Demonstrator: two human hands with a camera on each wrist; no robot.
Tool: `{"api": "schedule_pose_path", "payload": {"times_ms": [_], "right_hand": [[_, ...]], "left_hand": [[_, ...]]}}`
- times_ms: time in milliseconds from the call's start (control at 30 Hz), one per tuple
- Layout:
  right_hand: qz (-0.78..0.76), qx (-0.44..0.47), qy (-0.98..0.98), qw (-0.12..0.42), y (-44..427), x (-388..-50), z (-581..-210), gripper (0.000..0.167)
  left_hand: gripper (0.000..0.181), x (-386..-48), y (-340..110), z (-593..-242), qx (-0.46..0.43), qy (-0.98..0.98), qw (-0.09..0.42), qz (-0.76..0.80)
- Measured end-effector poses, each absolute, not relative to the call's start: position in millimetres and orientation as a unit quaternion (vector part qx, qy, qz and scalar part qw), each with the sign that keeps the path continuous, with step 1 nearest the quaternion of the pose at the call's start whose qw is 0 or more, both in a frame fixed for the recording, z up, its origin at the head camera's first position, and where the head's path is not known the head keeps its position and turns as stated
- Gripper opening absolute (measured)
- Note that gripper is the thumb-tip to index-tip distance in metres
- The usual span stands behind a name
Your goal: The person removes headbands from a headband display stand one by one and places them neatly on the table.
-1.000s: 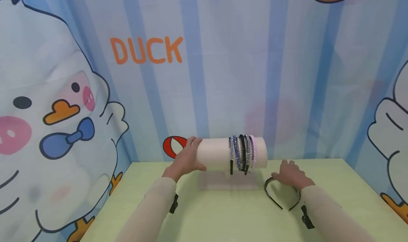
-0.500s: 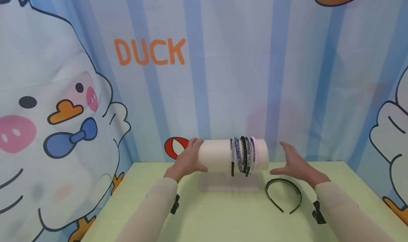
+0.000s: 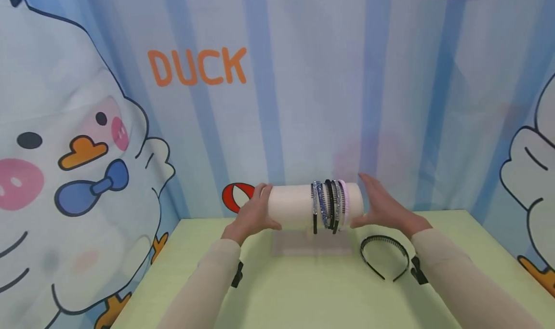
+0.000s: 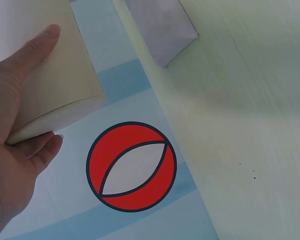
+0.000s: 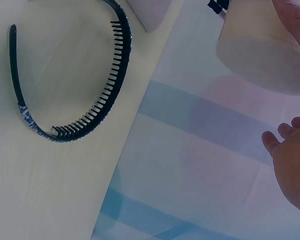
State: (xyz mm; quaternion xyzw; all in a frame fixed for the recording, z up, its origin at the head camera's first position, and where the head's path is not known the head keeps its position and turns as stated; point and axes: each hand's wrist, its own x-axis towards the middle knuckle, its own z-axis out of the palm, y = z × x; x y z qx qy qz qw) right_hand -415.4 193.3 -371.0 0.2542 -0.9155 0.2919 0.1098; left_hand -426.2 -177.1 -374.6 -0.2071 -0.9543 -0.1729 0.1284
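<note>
On a pale green tabletop, before a striped curtain, roughly mid-view: a cream display roll lying level above its flat base. Left hand grips the roll's left end, thumb laid across the front, fingertips showing past the end rim in the left wrist view. Right hand spread at the other end, thumb and fingers wide apart around the flat end face; whether the thumb bears on the surface, cannot tell. Five headbands ride the right half, sparkly ones, a black band and a pink band nearest the end. Loose headband, toothed inside, on the table just beside the base, untouched. Handling, as judged: roll probably light for its bulk and stiff, its covering smooth enough to slide under a slack palm, likely to mark or dent if pinched hard. Best hold looks to be both bare ends together, palms cupped, keeping off the headbands, which could shift or ride along. Bands themselves likely light and springy, thin enough to snap if splayed too far; take them near the crown, clear of the teeth.
</note>
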Motion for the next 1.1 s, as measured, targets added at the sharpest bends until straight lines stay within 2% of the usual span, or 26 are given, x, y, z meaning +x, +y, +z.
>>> {"api": "schedule_pose_path", "payload": {"times_ms": [300, 600, 1100], "right_hand": [[0.281, 0.266, -0.914, 0.121, 180.9, -420.1, -365.2, 0.144], [0.248, 0.29, -0.916, 0.126, 170.7, -423.1, -365.8, 0.146], [0.109, 0.304, -0.936, 0.142, 167.8, -421.8, -362.4, 0.142]], "left_hand": [[0.114, -421.8, -174.7, -368.2, -0.19, -0.959, 0.11, -0.181], [0.114, -418.6, -176.1, -370.2, -0.196, -0.956, 0.114, -0.185], [0.113, -417.8, -175.7, -370.4, -0.196, -0.955, 0.117, -0.19]]}}
